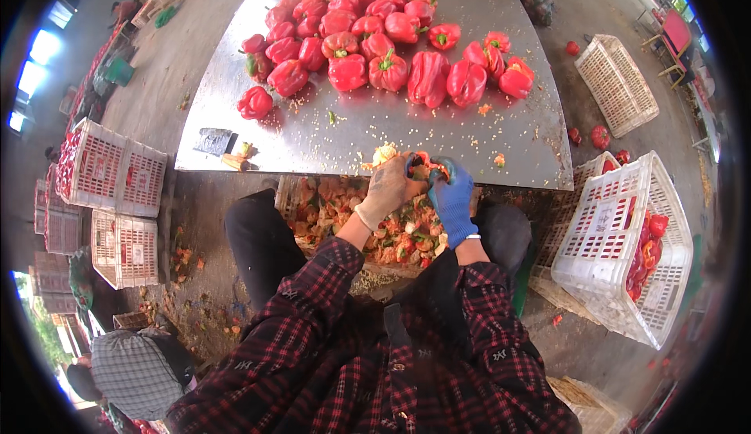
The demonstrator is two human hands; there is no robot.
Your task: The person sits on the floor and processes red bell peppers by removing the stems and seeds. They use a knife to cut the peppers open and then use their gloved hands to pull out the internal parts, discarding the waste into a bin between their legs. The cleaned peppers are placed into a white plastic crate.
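Observation:
My left hand (388, 189), in a pale glove with a dark fingertip area, and my right hand (452, 190), in a blue knitted glove, meet over the table's near edge. Both grip a red bell pepper (421, 167), mostly hidden by the fingers; its inside shows in part. Against the left glove lies a seedy pepper core (385, 153). A heap of whole red bell peppers (337, 22) covers the far part of the metal table (375, 122). Beneath my hands, between my knees, a crate holds pepper cores and scraps (405, 240).
A dark flat blade or scraper (215, 141) lies at the table's left. At right, a white plastic crate (598, 240) holds red peppers; another crate (619, 85) stands behind. Stacked crates (114, 167) stand left. A person in a checked cap (136, 372) is at lower left.

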